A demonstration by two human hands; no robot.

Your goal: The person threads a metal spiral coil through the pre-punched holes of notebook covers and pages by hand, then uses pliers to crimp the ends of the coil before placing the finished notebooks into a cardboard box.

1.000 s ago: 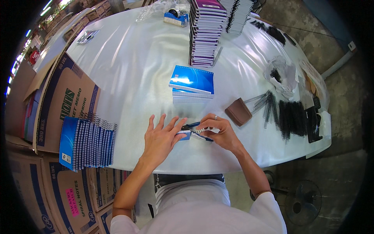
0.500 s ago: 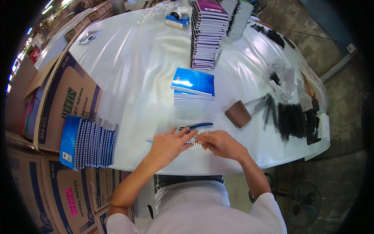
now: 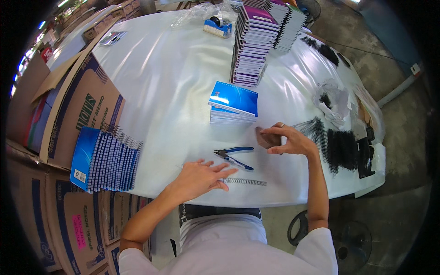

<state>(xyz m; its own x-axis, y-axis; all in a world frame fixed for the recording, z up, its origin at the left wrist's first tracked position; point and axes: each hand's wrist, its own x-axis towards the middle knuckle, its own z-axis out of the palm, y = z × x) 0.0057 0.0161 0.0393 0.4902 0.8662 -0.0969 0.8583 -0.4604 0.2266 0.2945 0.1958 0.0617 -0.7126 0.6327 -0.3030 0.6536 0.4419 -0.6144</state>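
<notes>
The left hand (image 3: pixel 199 180) lies palm down, fingers spread, with one coil (image 3: pixel 247 182) jutting right from its fingertips; the right hand (image 3: pixel 293 140) pinches one brown block (image 3: pixel 262 136) between fingers and thumb. The step looks like working the coil — the next move probably calls for the left fingers to steady it. One pair of pliers (image 3: pixel 239 149) lies between both hands' fingers; beyond them, one stack of blue books (image 3: pixel 233 98), too tight to count.

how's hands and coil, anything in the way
Left hand spread at one end of coil; right hand at brown block. Coil lies on table. Pliers beyond, clear of it.
</notes>
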